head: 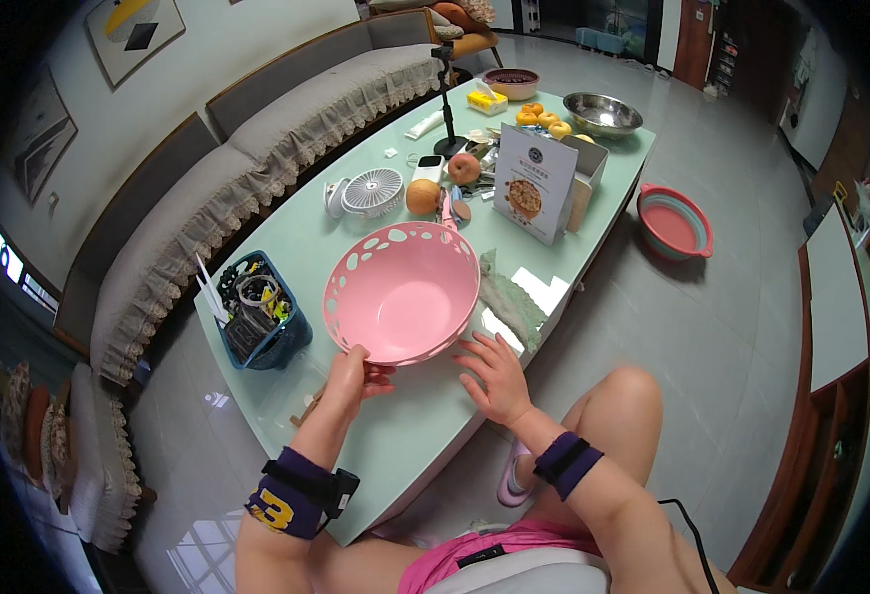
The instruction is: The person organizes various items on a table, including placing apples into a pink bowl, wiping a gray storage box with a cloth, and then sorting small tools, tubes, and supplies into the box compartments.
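A pink plastic basket point(413, 304) with cut-out holes around its rim sits on the pale green table point(398, 438), tilted a little towards me. My left hand point(355, 377) pinches its near rim, thumb on top and fingers underneath. Beside the basket's near right side, my right hand point(493, 375) hovers with fingers spread and holds nothing. A grey-green cloth point(513, 301) lies to the basket's right. On the left stands a blue basket point(275, 341) packed with cables and small items. The basket's underside is hidden.
Beyond the pink basket are a white fan point(372, 193), an apple point(464, 169), an orange fruit point(423, 197), a printed stand-up card point(531, 182), a black stand point(447, 111) and a steel bowl point(603, 113). A red collapsible basin point(674, 221) rests on the floor, and a sofa point(309, 104) runs along the left.
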A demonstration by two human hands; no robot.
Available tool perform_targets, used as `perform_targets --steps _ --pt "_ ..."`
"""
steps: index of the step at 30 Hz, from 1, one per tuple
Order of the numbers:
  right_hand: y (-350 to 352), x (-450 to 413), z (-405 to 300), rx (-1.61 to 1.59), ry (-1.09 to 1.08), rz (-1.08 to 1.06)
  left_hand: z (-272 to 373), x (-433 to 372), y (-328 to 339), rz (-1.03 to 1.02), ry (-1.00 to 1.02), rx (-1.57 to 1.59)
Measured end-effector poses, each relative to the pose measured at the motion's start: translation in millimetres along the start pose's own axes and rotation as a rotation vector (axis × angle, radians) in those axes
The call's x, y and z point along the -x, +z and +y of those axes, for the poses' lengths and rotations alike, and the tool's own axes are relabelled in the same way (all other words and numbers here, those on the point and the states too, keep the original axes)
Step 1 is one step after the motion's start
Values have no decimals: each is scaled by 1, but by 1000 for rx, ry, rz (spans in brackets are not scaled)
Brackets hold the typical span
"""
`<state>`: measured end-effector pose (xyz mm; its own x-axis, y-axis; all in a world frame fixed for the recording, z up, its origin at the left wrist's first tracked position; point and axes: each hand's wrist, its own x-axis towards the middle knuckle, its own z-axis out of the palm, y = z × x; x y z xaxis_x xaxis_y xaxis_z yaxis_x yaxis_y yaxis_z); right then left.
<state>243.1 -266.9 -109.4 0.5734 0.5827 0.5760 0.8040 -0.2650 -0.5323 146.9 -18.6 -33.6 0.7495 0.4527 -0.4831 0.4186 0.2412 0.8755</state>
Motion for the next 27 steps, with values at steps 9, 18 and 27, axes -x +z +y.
perform_targets --steps 9,18,27 --pt "23 -7 2 -48 46 323 -27 58 -18 35 67 -52" --pt "28 -11 -1 -31 24 382 -68 73 -44 84 270 -369" --pt "33 1 -10 71 11 232 -110 142 -8 64 855 -1090"
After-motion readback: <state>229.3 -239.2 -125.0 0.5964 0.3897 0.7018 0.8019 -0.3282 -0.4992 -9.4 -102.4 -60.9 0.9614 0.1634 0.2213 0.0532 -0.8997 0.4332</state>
